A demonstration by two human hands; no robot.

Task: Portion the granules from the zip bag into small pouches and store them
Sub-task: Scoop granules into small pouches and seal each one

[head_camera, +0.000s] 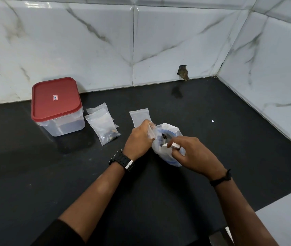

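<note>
Risk: left hand point(138, 139) pinches a pouch point(151, 132) at the zip bag point(167, 144) mouth mid-counter while right hand point(192, 153) grips a white scoop point(172, 145) inside it, so a slack pouch mouth or tipped bag spills granules.

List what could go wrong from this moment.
The left hand pinches a small clear pouch beside the open white-and-blue zip bag, while the right hand holds a white scoop inside it. Granules may miss the pouch's narrow mouth and scatter over the black counter. The soft bag, seemingly unsupported, might slump and spill.
</note>
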